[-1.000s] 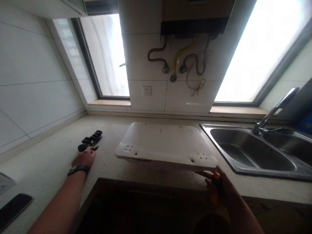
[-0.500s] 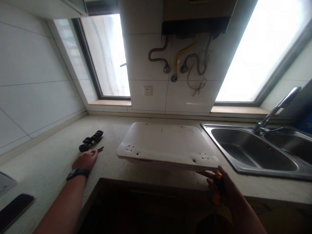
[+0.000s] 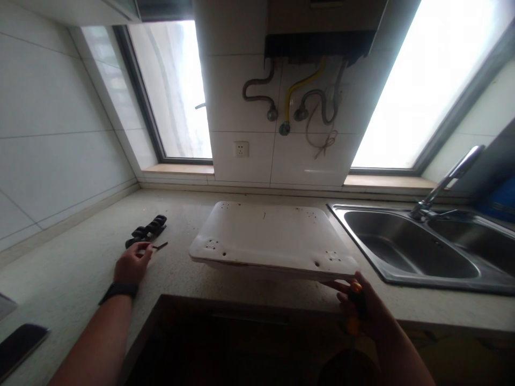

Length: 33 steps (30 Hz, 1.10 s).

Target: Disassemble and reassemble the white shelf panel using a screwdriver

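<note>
A white rectangular panel [image 3: 263, 236] lies on the counter, with small screw holes grouped near its corners and a thicker body showing under its front edge. At its front right corner, the fingers of my right hand [image 3: 368, 303] touch the edge and underside. That same hand grips an orange-and-black screwdriver [image 3: 356, 300], whose shaft is lost in the dark below. On the left, my left hand [image 3: 132, 262] rests by the counter top, fingertips closed on a small thin dark piece [image 3: 161, 246]. Just beyond it several black casters [image 3: 148, 228] lie in a row.
A steel double sink [image 3: 410, 246] with a tap [image 3: 450, 179] adjoins the panel on the right. A dark flat object [image 3: 24, 346] lies at lower left. Before me the counter has a dark opening [image 3: 225, 343]. Pipes [image 3: 292, 96] hang on the back wall.
My left hand has drawn its fingers together around the small dark piece and its wrist has turned. My right hand and the panel hold their places; the view has shifted slightly.
</note>
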Available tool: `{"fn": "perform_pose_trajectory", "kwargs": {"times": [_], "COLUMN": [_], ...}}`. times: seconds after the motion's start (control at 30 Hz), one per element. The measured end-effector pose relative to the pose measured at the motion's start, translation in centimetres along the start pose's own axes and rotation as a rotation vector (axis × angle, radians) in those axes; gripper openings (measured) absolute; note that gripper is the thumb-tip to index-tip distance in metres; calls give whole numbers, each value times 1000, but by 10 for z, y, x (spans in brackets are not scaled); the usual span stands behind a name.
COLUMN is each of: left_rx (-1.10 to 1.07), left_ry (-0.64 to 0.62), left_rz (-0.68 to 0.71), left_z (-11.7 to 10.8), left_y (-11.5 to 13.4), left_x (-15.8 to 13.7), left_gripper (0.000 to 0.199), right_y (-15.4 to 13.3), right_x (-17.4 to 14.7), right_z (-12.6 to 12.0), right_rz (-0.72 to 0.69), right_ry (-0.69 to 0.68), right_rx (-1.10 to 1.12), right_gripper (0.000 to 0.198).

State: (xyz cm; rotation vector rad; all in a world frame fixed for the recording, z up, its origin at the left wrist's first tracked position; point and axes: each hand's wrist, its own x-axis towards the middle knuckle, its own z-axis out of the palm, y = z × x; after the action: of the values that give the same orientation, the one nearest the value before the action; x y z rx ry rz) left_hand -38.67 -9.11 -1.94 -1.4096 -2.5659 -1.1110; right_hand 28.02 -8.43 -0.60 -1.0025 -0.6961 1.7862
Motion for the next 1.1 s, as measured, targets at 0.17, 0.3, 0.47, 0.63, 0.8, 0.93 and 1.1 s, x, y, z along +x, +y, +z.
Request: {"fn": "perform_pose_trajectory", "kwargs": {"times": [0.17,0.3,0.47,0.63,0.8,0.93,1.1], "left_rx": [-372,-565,-689,-654,-544,-493,-421], "left_ry": [-9,4,-157,-307,-322,-333,-342], "left_rz": [-5,67,200,298,405,425,463], "left_z": [-1,-10,-24,-27,-19,-12,-8], "left_y": [38,95,160,199,214,216,214], "left_x": [-13,-27,-55,-81,-92,-95,-95], "left_gripper": [49,47,38,35,28,26,24], "right_y": [2,1,-1,-3,-3,-2,-1], "right_x": [1,1,0,-1,-2,1,4], "right_z": [-3,-4,-3,0,1,-6,-13], "right_rz": [76,107,123,158,165,185,216], "right_ry": [4,-27,-37,-28,-48,-71,-74], "right_rx": [82,139,97,132,138,156,158], "right_gripper": [44,44,49,54,60,61,63]}}
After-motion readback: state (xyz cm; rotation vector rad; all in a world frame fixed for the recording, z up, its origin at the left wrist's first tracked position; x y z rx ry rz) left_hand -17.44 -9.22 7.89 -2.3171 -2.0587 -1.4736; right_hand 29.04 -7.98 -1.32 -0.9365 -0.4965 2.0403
